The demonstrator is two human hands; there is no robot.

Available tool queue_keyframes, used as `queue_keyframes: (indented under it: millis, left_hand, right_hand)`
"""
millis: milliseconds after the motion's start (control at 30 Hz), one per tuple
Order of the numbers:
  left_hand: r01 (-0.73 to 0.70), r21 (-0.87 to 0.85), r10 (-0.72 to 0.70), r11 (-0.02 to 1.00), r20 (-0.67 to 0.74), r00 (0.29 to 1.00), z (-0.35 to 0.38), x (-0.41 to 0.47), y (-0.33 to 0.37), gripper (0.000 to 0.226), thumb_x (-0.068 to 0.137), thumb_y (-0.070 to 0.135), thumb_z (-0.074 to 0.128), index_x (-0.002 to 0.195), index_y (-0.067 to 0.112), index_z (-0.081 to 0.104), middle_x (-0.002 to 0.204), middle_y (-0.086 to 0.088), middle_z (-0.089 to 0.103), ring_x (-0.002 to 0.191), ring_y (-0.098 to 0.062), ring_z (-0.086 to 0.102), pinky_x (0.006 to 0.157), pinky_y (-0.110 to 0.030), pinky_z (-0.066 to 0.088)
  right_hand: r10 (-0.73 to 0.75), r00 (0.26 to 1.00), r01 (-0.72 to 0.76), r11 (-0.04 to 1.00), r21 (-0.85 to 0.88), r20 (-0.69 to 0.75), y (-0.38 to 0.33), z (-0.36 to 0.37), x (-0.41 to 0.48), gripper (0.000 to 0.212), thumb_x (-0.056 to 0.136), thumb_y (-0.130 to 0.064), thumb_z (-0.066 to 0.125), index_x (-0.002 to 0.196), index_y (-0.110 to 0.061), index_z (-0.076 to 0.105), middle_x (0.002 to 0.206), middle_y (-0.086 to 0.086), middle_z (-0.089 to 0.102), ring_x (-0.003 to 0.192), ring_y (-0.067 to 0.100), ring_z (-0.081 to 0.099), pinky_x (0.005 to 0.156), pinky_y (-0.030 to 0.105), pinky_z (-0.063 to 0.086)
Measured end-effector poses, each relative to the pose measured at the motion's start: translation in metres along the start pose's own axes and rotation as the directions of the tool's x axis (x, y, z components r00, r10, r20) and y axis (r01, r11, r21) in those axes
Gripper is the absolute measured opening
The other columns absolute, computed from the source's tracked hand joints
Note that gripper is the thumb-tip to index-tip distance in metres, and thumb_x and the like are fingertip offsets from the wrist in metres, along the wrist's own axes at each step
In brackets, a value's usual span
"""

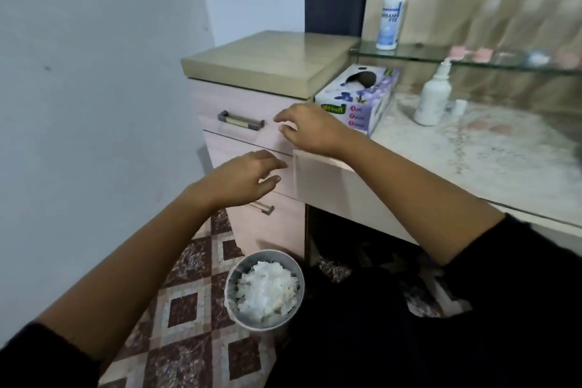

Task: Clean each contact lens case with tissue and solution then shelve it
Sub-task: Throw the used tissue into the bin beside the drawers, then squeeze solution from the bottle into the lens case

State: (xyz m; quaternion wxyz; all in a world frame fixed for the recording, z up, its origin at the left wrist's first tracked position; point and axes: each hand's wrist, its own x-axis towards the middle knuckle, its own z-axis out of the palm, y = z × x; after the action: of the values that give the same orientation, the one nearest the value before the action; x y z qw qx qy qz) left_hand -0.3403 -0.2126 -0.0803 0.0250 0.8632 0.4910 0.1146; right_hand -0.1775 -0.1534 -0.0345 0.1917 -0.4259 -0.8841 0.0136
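One tabletop [472,148] carries a tissue box [362,94] at its back-left corner, long axis front to back. The right hand [310,131], the nearer one, hovers just left of the box and the left hand [248,176] hangs lower; both are empty, fingers loosely spread. A solution bottle [431,101] stands along the back edge. Small blurred objects, probably the lens cases [482,53], sit on the glass shelf [409,52] above.

Tissue box [359,98] against drawer unit [252,104]; bottle [431,101] behind; countertop [472,151] front open.
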Motion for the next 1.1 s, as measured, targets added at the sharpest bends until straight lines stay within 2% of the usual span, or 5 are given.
queue_keyframes:
  millis: [167,300,500,667,1100]
  left_hand:
    - [-0.099,-0.017,0.098,0.995,-0.047,0.994,-0.015,0.039,0.038,0.035,0.095,0.024,0.050,0.129,0.017,0.055,0.129,-0.004,0.054,0.119,-0.018,0.050,0.095,-0.020,0.033]
    - [-0.166,-0.043,0.164,0.985,-0.051,0.985,-0.014,0.074,0.071,0.037,0.095,0.026,0.049,0.131,0.019,0.053,0.132,-0.003,0.052,0.121,-0.019,0.048,0.099,-0.027,0.035]
    - [-0.253,-0.095,0.248,0.963,-0.062,0.967,-0.001,0.127,0.121,0.036,0.095,0.029,0.047,0.130,0.021,0.053,0.130,0.000,0.054,0.119,-0.016,0.049,0.095,-0.027,0.037]
    - [-0.275,-0.163,0.263,0.947,-0.096,0.960,0.015,0.162,0.158,0.038,0.096,0.030,0.047,0.132,0.021,0.051,0.132,-0.001,0.052,0.120,-0.016,0.048,0.099,-0.029,0.038]
    - [-0.225,-0.292,0.208,0.930,-0.089,0.974,0.057,0.225,0.191,0.042,0.091,0.035,0.053,0.130,0.019,0.049,0.131,0.000,0.049,0.118,-0.016,0.049,0.092,-0.024,0.035]
  right_hand:
    - [0.110,0.994,-0.110,0.993,-0.030,-0.022,0.034,-0.035,-0.030,0.029,0.092,-0.017,0.045,0.114,-0.011,0.063,0.118,0.011,0.062,0.112,0.028,0.054,0.091,0.034,0.042]
    - [0.198,0.979,-0.200,0.977,-0.072,-0.042,0.062,-0.061,-0.060,0.029,0.092,-0.015,0.048,0.115,-0.007,0.063,0.113,0.015,0.064,0.105,0.029,0.055,0.085,0.033,0.042]
    - [0.332,0.938,-0.340,0.938,-0.068,-0.103,0.106,-0.093,-0.110,0.033,0.093,-0.017,0.050,0.124,-0.009,0.058,0.122,0.014,0.060,0.112,0.025,0.052,0.091,0.027,0.035]
    - [0.457,0.877,-0.466,0.884,-0.031,-0.150,0.141,-0.105,-0.147,0.033,0.093,-0.020,0.051,0.123,-0.009,0.058,0.120,0.012,0.061,0.109,0.021,0.056,0.082,0.017,0.033]
    - [0.664,0.718,-0.676,0.737,0.019,-0.210,0.212,-0.092,-0.202,0.033,0.092,-0.021,0.053,0.122,-0.010,0.060,0.114,0.015,0.062,0.105,0.028,0.056,0.089,0.028,0.039]
